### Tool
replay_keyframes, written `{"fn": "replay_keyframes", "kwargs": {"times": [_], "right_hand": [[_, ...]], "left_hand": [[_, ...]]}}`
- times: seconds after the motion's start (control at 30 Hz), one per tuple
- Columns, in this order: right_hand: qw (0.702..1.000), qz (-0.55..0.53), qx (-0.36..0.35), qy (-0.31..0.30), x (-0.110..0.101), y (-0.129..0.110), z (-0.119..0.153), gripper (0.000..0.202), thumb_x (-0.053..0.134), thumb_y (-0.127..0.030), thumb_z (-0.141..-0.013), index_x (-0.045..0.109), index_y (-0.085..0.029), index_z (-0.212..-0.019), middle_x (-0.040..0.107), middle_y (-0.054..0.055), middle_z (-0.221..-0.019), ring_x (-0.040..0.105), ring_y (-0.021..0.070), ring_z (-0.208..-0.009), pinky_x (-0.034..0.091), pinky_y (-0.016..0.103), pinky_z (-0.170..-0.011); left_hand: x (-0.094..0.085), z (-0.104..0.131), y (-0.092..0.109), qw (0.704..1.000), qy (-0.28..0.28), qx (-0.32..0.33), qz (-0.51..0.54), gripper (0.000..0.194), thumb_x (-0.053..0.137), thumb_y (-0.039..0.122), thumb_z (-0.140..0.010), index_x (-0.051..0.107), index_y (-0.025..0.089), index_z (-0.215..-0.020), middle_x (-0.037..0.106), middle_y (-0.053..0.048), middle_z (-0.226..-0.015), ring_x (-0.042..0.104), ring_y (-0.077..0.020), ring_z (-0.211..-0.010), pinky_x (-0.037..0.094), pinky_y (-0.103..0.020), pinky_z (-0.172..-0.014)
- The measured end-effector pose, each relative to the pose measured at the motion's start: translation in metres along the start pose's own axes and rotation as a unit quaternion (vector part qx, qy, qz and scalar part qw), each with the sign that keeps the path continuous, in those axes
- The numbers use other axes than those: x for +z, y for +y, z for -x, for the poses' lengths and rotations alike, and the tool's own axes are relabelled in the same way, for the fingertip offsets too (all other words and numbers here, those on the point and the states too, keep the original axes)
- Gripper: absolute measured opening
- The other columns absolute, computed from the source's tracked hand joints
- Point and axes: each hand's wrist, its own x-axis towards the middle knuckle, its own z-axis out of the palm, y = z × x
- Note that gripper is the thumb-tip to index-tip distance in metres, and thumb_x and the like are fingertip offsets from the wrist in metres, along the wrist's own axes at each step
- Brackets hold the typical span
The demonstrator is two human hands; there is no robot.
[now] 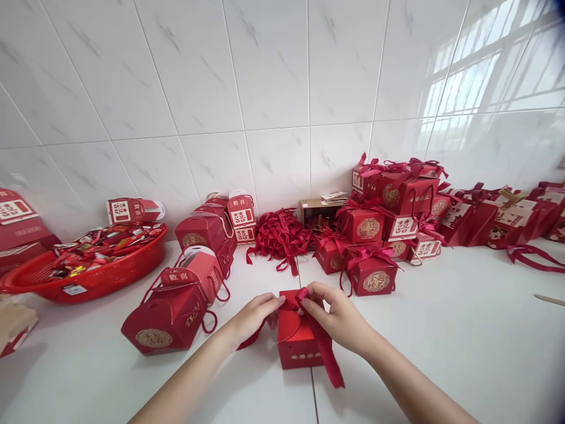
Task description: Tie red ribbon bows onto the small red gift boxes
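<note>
A small red gift box with gold lettering on its front stands on the white table between my hands. Across its top runs a dark red ribbon, one tail hanging over the front right corner. My right hand pinches a loop of this ribbon above the lid. At the box's left upper edge, my left hand has its thumb and fingers closed, with the other ribbon tail coming out beneath it. The ends of the left fingers are partly hidden behind the box.
A red basket of wrapped sweets is at left. Red boxes with rope handles stand nearer. Behind my hands lies a ribbon heap; ribbon-tied boxes are stacked to its right. Red bags line the tiled wall; a blade-like object lies far right.
</note>
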Motion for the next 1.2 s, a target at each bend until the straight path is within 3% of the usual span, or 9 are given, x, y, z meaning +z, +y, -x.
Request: {"fn": "replay_keyframes", "kwargs": {"times": [0.2,0.33,0.5,0.63,0.77,0.9,1.0,1.07,1.2], "right_hand": [[0.986,0.137,0.008,0.095,0.015,0.001,-0.003,0.015,0.047,-0.023,-0.084,0.06,-0.018,-0.078,0.064,0.002,-0.068,0.055,0.0148,-0.061,0.04,0.025,-0.056],[0.976,0.176,-0.007,0.131,0.021,0.002,-0.007,0.012,0.049,-0.02,-0.079,0.06,-0.019,-0.074,0.06,0.0,-0.06,0.05,0.0138,-0.054,0.036,0.025,-0.052],[0.977,0.178,-0.032,0.115,0.021,0.001,-0.008,0.017,0.046,-0.016,-0.078,0.055,-0.02,-0.064,0.052,-0.002,-0.054,0.042,0.0123,-0.05,0.034,0.024,-0.052],[0.98,0.171,-0.062,0.084,0.018,-0.001,-0.005,0.017,0.045,-0.012,-0.075,0.048,-0.019,-0.06,0.047,-0.003,-0.054,0.039,0.0114,-0.051,0.033,0.024,-0.053],[0.981,0.171,-0.065,0.064,0.017,-0.001,-0.002,0.023,0.048,-0.023,-0.083,0.046,-0.019,-0.061,0.049,-0.001,-0.057,0.041,0.0119,-0.054,0.033,0.025,-0.056],[0.984,0.157,-0.052,0.064,0.017,0.003,-0.004,0.039,0.041,-0.035,-0.091,0.04,-0.019,-0.056,0.044,-0.001,-0.056,0.038,0.0121,-0.055,0.033,0.025,-0.057],[0.988,0.132,-0.053,0.056,0.014,0.005,-0.004,0.041,0.038,-0.037,-0.093,0.04,-0.018,-0.056,0.045,-0.001,-0.057,0.039,0.0123,-0.057,0.034,0.025,-0.056],[0.991,0.115,-0.047,0.052,0.012,0.005,-0.004,0.043,0.04,-0.038,-0.092,0.041,-0.018,-0.054,0.048,0.0,-0.057,0.041,0.0126,-0.058,0.034,0.025,-0.056],[0.995,0.053,0.002,0.081,0.012,0.005,-0.003,0.031,0.048,-0.042,-0.088,0.052,-0.019,-0.068,0.062,0.001,-0.063,0.053,0.0146,-0.06,0.04,0.025,-0.057]], "left_hand": [[-0.009,0.017,0.022,1.0,0.015,0.002,-0.011,0.034,0.063,0.041,-0.074,0.046,0.018,-0.056,0.039,0.006,-0.052,0.037,-0.0099,-0.052,0.03,-0.024,-0.055],[0.001,0.027,0.049,1.0,0.012,0.021,-0.012,0.036,0.062,0.04,-0.075,0.045,0.018,-0.052,0.041,0.005,-0.047,0.035,-0.0088,-0.047,0.028,-0.023,-0.049],[0.018,0.025,0.073,0.99,0.037,0.132,-0.008,0.029,0.056,0.031,-0.081,0.058,0.019,-0.056,0.057,0.0,-0.056,0.053,-0.0131,-0.058,0.047,-0.028,-0.063],[0.023,0.015,0.082,0.985,0.06,0.161,0.017,0.023,0.057,0.03,-0.081,0.065,0.018,-0.064,0.066,-0.003,-0.064,0.062,-0.0167,-0.066,0.053,-0.03,-0.065],[0.02,0.001,0.09,0.975,0.079,0.207,-0.01,0.02,0.055,0.024,-0.082,0.072,0.021,-0.092,0.074,-0.006,-0.092,0.068,-0.0213,-0.09,0.055,-0.035,-0.081],[0.013,-0.007,0.084,0.954,0.065,0.277,-0.089,0.035,0.046,0.018,-0.087,0.063,0.026,-0.116,0.067,-0.006,-0.119,0.061,-0.0226,-0.111,0.051,-0.04,-0.092],[0.008,-0.001,0.067,0.945,0.111,0.265,-0.158,0.022,0.06,0.032,-0.082,0.066,0.021,-0.1,0.071,-0.007,-0.102,0.065,-0.0221,-0.097,0.052,-0.038,-0.088],[0.008,0.007,0.051,0.948,0.122,0.223,-0.192,0.028,0.071,0.038,-0.071,0.067,0.02,-0.092,0.072,-0.005,-0.092,0.067,-0.0222,-0.089,0.054,-0.036,-0.083],[0.016,0.019,0.027,0.958,0.146,0.176,-0.173,0.015,0.067,0.035,-0.076,0.071,0.021,-0.081,0.074,-0.004,-0.089,0.068,-0.0216,-0.085,0.055,-0.034,-0.081]]}}
